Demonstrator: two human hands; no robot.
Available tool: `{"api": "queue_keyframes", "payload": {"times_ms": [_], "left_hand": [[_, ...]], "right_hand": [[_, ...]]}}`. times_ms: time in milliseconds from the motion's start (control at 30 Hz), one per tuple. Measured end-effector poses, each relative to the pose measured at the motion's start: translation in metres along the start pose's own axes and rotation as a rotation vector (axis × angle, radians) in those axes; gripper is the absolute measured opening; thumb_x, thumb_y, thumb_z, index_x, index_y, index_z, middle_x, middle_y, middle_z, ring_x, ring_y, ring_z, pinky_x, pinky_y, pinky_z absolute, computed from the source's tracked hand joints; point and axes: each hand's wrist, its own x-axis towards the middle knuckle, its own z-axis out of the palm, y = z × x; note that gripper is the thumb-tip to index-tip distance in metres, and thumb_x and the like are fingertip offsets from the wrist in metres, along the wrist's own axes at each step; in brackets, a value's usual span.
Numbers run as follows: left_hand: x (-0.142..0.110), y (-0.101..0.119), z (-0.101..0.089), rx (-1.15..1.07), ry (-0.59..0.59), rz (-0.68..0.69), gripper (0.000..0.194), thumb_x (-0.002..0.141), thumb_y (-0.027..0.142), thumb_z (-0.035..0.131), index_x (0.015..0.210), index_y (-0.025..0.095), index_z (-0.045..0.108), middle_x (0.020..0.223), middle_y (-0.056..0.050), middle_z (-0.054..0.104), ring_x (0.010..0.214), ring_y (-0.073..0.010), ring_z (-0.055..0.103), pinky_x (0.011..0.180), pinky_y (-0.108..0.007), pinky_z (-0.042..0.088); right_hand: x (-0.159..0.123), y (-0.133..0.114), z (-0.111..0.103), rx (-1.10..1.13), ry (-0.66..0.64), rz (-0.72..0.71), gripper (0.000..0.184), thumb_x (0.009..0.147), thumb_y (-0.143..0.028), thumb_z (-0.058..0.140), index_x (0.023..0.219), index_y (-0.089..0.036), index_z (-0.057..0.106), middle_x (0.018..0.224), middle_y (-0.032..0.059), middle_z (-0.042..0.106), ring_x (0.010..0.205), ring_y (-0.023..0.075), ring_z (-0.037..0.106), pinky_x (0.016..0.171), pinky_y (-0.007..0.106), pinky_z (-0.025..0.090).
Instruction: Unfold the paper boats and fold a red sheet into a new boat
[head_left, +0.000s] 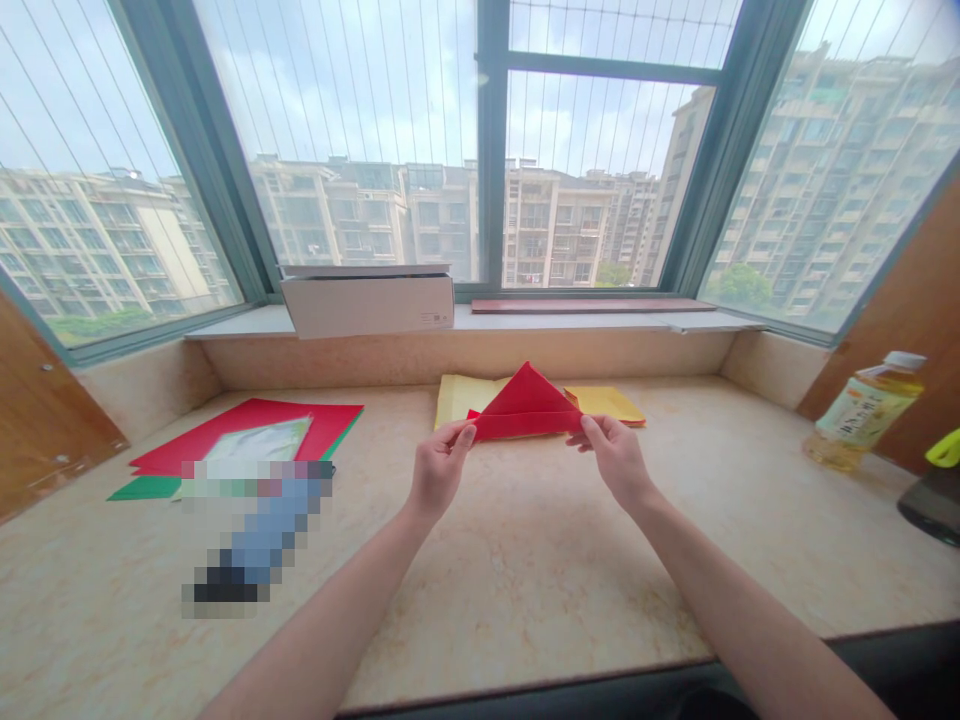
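Observation:
A red sheet of paper (529,405), folded into a triangle with a band along its lower edge, is held up above the counter, its peak pointing upward. Its left corner is pinched between the thumb and fingers of my left hand (441,465). My right hand (616,460) grips the opposite corner in the same way. Behind the red paper lie a pale yellow sheet (457,398) and a stack of deeper yellow paper (611,404), both partly hidden by it. A small red piece shows beside the left corner.
Red sheets (262,420) and green sheets (142,488) lie on the left of the marbled counter (525,590), near a pixelated blue object (277,525). A white box (367,305) sits on the sill. At right stand a drink bottle (862,415) and a dark container (934,500).

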Motion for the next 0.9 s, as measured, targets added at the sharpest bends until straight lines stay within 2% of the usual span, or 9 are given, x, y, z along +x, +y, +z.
{"api": "queue_keyframes", "payload": {"times_ms": [100,267,367,467,667,767,900], "left_hand": [[0.002,-0.004,-0.002,0.083,-0.038,0.041,0.033,0.076,0.039,0.076,0.101,0.018,0.075,0.1,-0.008,0.075,0.094,-0.0249,0.069,0.084,-0.034,0.054],[0.004,-0.007,-0.003,-0.004,-0.092,0.001,0.028,0.078,0.043,0.074,0.087,0.017,0.077,0.084,-0.006,0.073,0.08,-0.0209,0.069,0.079,-0.036,0.059],[0.0,-0.003,-0.001,-0.041,-0.169,-0.032,0.032,0.079,0.046,0.072,0.077,0.014,0.076,0.077,-0.006,0.07,0.072,-0.0197,0.07,0.074,-0.038,0.062],[-0.005,0.003,0.002,-0.02,-0.222,-0.029,0.038,0.081,0.049,0.069,0.076,0.013,0.076,0.079,-0.008,0.069,0.071,-0.0203,0.07,0.069,-0.037,0.064],[-0.005,0.005,0.003,-0.002,-0.157,0.018,0.037,0.086,0.048,0.064,0.09,0.013,0.077,0.08,-0.007,0.072,0.069,-0.0193,0.071,0.067,-0.035,0.064],[-0.003,0.001,0.002,0.003,-0.114,0.007,0.038,0.086,0.047,0.065,0.102,0.014,0.075,0.084,-0.007,0.074,0.069,-0.0193,0.072,0.068,-0.035,0.064],[-0.003,0.0,0.003,-0.02,-0.102,-0.015,0.046,0.084,0.048,0.066,0.115,0.013,0.071,0.087,-0.006,0.075,0.07,-0.0194,0.072,0.07,-0.037,0.063]], "right_hand": [[-0.001,-0.001,0.0,0.015,-0.013,-0.007,0.043,0.081,-0.06,0.064,0.084,-0.017,0.064,0.069,0.0064,0.072,0.065,0.0203,0.069,0.059,0.031,0.05],[-0.003,-0.003,0.001,0.031,-0.063,-0.086,0.04,0.081,-0.057,0.066,0.09,-0.018,0.068,0.07,0.0044,0.07,0.067,0.0183,0.065,0.061,0.03,0.051],[-0.001,-0.002,-0.001,0.082,-0.036,-0.077,0.037,0.08,-0.054,0.068,0.091,-0.019,0.07,0.075,0.0045,0.071,0.071,0.0182,0.064,0.063,0.031,0.053],[0.002,-0.003,-0.004,0.147,0.001,-0.044,0.036,0.077,-0.052,0.071,0.093,-0.02,0.071,0.085,0.0052,0.073,0.074,0.0187,0.065,0.066,0.032,0.054],[0.0,-0.008,-0.001,0.13,-0.006,-0.056,0.036,0.076,-0.049,0.072,0.097,-0.019,0.072,0.076,0.0043,0.073,0.068,0.0181,0.066,0.066,0.032,0.051],[-0.002,-0.011,0.002,0.142,-0.006,-0.044,0.046,0.074,-0.048,0.073,0.111,-0.02,0.069,0.077,0.0036,0.074,0.066,0.0185,0.066,0.066,0.033,0.05],[-0.003,-0.013,0.004,0.172,0.001,-0.035,0.064,0.075,-0.049,0.074,0.129,-0.021,0.057,0.08,0.0026,0.075,0.068,0.0189,0.068,0.067,0.034,0.051]]}}
